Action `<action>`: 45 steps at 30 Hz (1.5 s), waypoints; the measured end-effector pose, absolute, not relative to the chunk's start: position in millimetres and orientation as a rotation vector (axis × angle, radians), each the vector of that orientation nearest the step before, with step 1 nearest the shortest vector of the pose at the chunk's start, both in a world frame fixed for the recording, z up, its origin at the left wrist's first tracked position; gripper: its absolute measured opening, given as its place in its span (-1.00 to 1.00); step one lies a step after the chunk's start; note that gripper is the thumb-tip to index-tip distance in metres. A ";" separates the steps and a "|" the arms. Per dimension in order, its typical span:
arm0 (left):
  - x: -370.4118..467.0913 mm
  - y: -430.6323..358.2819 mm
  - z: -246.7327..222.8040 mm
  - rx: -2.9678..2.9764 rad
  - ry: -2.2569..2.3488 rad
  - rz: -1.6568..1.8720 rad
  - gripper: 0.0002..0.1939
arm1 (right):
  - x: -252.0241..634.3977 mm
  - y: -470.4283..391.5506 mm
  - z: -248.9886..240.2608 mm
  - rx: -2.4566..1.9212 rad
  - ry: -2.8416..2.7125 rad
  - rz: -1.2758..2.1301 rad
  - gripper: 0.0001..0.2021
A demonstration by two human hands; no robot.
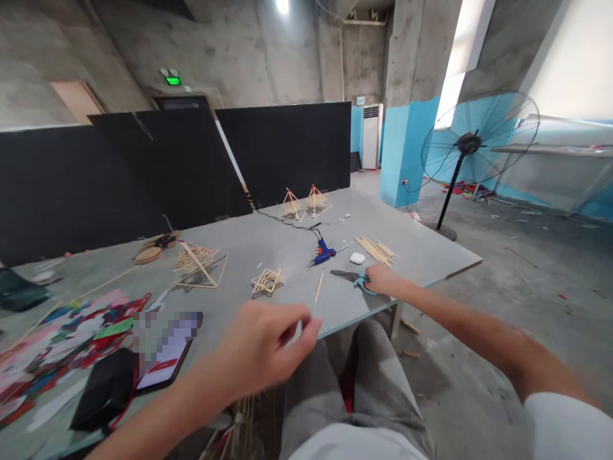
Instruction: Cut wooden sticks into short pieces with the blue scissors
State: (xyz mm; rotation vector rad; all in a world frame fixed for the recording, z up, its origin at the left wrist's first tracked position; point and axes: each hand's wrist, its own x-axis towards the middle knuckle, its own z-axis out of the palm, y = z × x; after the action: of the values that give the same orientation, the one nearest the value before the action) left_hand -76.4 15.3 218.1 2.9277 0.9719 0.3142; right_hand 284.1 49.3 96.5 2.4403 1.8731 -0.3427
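My right hand [380, 280] is closed on the blue handles of the scissors [345, 276], whose blades lie over the grey table [287, 249] and point left. Nearer the camera, my left hand [272, 338] hangs over the table's front edge, thumb and index finger curled toward each other; whether anything small is between them cannot be made out. One thin stick [318, 287] lies left of the scissors. Behind them are a white earbud case [357, 258], a bundle of sticks [376, 250] and a blue glue gun [323, 252]. A small star-shaped stick frame [267, 282] sits further left.
Stick pyramids stand at the left [200, 263] and far edge [317, 201]. At the near left are a phone [167, 358], a black case [104, 388] and colourful scraps [71, 345]. Black panels [287, 150] line the back; a standing fan [469, 144] is at the right.
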 end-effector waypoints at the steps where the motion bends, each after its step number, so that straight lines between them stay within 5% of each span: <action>1: -59.9 28.1 210.4 2.951 1.069 0.141 -0.60 | 283.7 51.1 96.2 2.433 1.877 -0.338 -0.63; 13: 40.4 152.0 105.0 2.880 1.315 -0.402 -0.63 | 328.1 40.5 91.0 2.755 1.721 -0.248 -0.62; 45: 25.6 179.0 61.2 2.551 1.304 0.321 -0.81 | 402.3 44.9 24.7 3.392 1.360 -0.008 -0.64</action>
State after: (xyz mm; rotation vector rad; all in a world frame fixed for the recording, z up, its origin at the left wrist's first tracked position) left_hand 25.6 179.0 61.2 2.5507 1.3040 0.3210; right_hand 402.3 44.9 24.7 3.3925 1.3595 -0.0082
